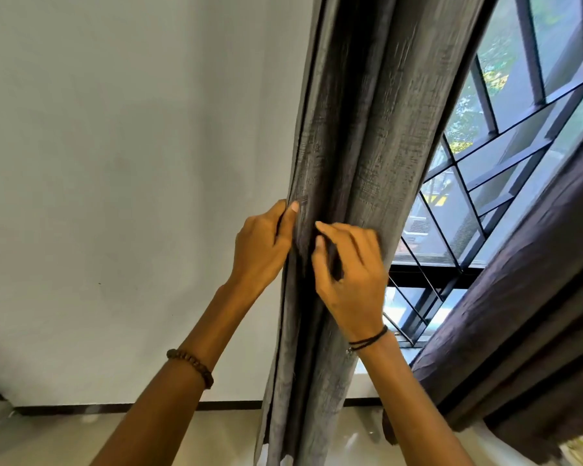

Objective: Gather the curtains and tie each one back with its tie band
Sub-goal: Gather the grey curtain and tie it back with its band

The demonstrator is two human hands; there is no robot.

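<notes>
My L hand (265,245) pinches curtain (367,129) edge, R hand (352,280) grips mid folds; no tie band seen. Risk: pleats slip loose if either grip slackens, bundle spreads

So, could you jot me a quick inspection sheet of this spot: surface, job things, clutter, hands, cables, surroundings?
Surface: glossy pale floor below.
Job's things: grey curtain bunched into vertical folds; brown curtain hangs at right.
Clutter: nothing seen.
Hands: left hand grips the grey curtain's left edge; right hand pinches a dark fold beside it.
Cables: nothing seen.
Surroundings: white wall at left; window with black grille between the curtains.
</notes>
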